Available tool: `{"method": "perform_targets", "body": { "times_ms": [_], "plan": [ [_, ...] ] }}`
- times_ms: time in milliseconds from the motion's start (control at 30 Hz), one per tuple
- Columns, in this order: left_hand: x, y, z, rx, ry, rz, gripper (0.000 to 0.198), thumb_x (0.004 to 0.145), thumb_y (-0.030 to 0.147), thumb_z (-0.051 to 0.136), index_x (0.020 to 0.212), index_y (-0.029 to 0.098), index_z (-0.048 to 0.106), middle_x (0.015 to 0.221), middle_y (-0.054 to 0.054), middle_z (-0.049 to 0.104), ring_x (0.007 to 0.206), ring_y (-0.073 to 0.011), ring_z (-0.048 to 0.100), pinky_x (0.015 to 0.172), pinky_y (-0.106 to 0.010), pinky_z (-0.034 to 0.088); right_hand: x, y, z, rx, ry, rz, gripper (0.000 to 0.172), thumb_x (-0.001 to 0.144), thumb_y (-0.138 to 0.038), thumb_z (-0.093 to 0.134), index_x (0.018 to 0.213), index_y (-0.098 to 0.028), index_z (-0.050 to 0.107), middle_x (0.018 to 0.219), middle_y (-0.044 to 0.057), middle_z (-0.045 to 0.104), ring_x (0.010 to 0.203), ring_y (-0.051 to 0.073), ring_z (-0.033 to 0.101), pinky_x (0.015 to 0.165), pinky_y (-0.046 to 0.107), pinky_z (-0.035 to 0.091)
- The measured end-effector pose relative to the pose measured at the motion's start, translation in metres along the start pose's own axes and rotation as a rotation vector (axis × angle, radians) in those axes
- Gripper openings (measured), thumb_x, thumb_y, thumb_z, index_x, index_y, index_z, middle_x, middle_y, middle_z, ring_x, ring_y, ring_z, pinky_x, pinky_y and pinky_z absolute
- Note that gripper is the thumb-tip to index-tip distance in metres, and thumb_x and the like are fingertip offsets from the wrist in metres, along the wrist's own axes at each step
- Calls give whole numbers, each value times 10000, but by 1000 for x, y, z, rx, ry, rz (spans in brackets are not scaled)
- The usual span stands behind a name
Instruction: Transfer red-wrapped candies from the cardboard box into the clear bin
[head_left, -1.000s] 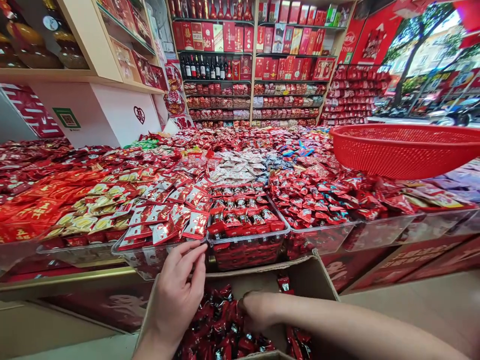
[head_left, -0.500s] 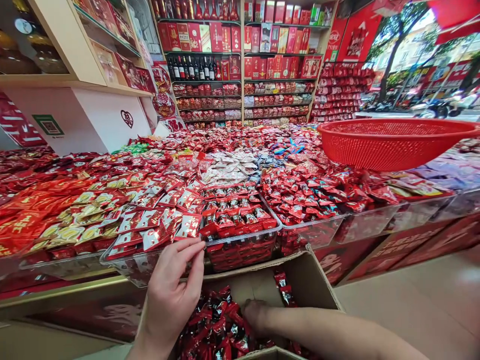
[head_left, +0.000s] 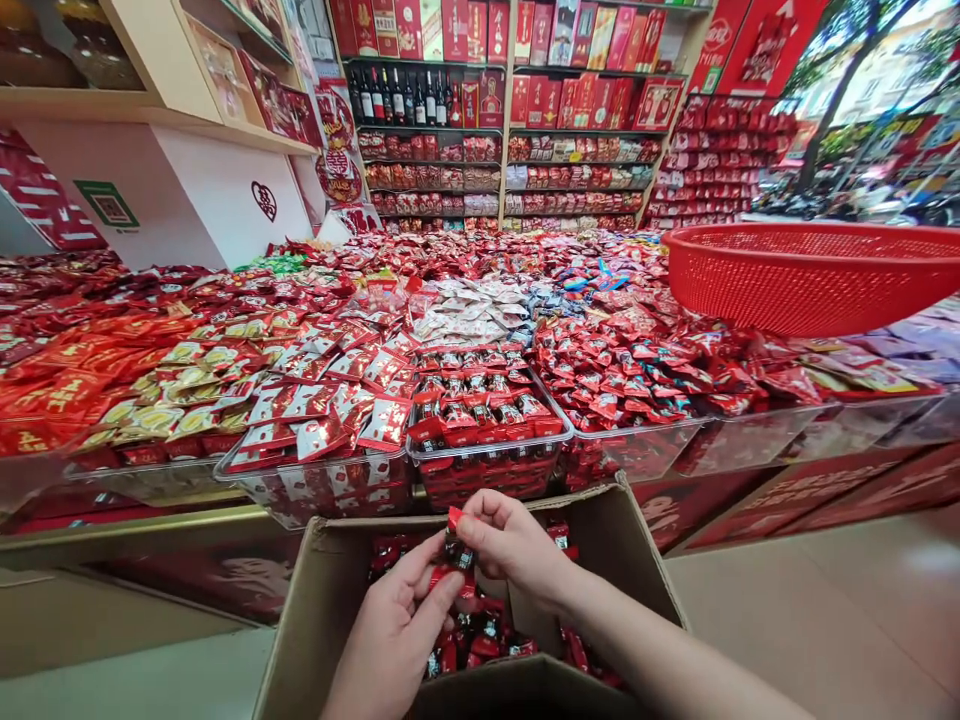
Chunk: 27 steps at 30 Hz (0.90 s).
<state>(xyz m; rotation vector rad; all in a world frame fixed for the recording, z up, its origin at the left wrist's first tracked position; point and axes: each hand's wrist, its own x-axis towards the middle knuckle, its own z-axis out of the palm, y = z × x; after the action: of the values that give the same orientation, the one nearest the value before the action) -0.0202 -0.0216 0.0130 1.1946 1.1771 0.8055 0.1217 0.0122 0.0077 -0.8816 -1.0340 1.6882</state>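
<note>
Over an open cardboard box (head_left: 607, 545) full of red-and-black wrapped candies (head_left: 480, 640), both my hands pinch one such wrapped candy (head_left: 455, 550). My right hand (head_left: 517, 545) grips its upper end with thumb and fingers. My left hand (head_left: 397, 625) holds the lower end from below. Just beyond the box stands a clear plastic bin (head_left: 487, 455) stacked with the same red-and-black candies in rows.
A wide counter of clear bins holds several kinds of red packets (head_left: 315, 410) and candies (head_left: 637, 380). A red mesh basket (head_left: 810, 275) sits on the right. Shelves of red boxes and bottles (head_left: 487, 90) line the back wall. Tiled floor (head_left: 840, 620) lies right of the box.
My right hand rose out of the box with a candy. My left hand dropped from the bin's edge and met it over the box.
</note>
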Motion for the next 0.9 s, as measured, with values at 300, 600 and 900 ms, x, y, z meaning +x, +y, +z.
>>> {"method": "perform_targets", "body": {
  "times_ms": [300, 600, 900],
  "plan": [
    [1, 5, 5, -128, -9, -17, 472, 711, 370, 626, 1126, 161, 547, 753, -32, 699, 641, -139, 613, 590, -239, 481, -7, -9, -11, -475, 222, -453, 306, 722, -368, 609, 546, -166, 460, 509, -44, 459, 480, 67, 367, 463, 206, 297],
    [-2, 3, 11, -259, -3, -76, 309, 638, 332, 706, 890, 160, 656, 675, -33, 695, 540, -106, 593, 495, -192, 432, -13, -16, -18, -629, 75, -460, 316, 768, -402, 553, 556, -174, 498, 503, -23, 533, 455, 81, 447, 440, 201, 330],
    [-13, 5, 7, -712, -23, -215, 310, 565, 277, 764, 848, 223, 649, 772, -38, 703, 661, -145, 640, 535, -206, 432, 64, -93, 4, -1473, 139, -649, 338, 773, -473, 527, 788, -161, 657, 763, 77, 618, 752, 184, 535, 640, 277, 375]
  ]
}}
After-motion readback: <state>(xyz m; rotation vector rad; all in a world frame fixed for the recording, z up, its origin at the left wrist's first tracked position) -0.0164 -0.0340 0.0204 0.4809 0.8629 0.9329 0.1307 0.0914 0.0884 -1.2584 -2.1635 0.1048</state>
